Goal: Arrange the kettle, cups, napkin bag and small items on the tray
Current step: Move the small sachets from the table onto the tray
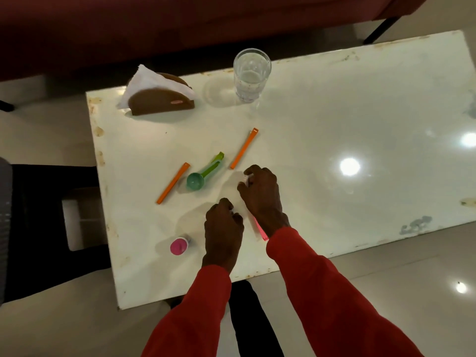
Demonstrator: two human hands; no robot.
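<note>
On the white table [334, 119], my right hand [260, 194] pinches the white end of a pink and white clip [260, 231], whose pink end sticks out under my wrist. My left hand [223, 228] is curled just left of it, with a white bit of the clip at its fingertips. A green scoop clip [204, 172] lies between two orange clips, one to the left [173, 186] and one to the right [244, 148]. A small pink-capped bottle [179, 246] stands left of my left hand. A brown napkin holder [161, 100] with white napkins and a clear glass [252, 74] stand at the far edge.
No tray or kettle is in view. A dark red sofa [180, 27] runs behind the table. A black chair [51, 228] stands at the left end. The shiny tiled floor [412, 279] surrounds the table, and its near edge is at my sleeves.
</note>
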